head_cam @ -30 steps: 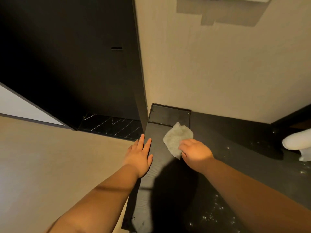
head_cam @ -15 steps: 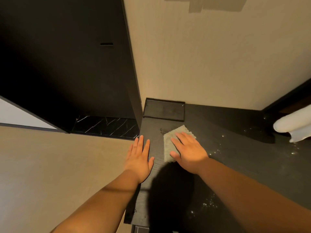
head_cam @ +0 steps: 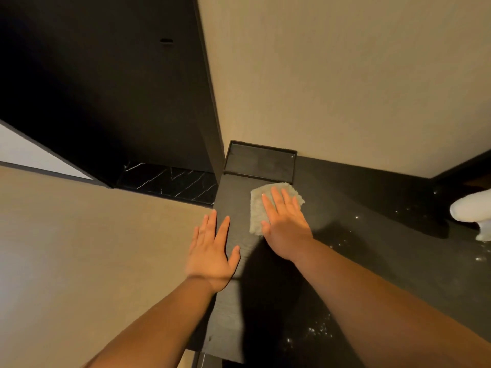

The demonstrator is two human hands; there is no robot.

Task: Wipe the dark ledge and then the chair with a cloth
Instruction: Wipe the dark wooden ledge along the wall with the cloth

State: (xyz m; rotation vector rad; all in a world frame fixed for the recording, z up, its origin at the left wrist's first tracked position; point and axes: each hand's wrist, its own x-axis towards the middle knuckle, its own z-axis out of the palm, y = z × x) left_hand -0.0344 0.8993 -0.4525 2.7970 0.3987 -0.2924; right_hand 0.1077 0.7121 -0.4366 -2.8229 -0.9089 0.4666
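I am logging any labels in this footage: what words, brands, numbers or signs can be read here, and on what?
None: no readable text on the pale grey cloth, the dark wood-grain ledge, the beige wall or the white object at the right edge.

Dark ledge [head_cam: 233, 301] has a grey cloth [head_cam: 256, 208] flat on it, both hands resting there too, right one on the cloth.
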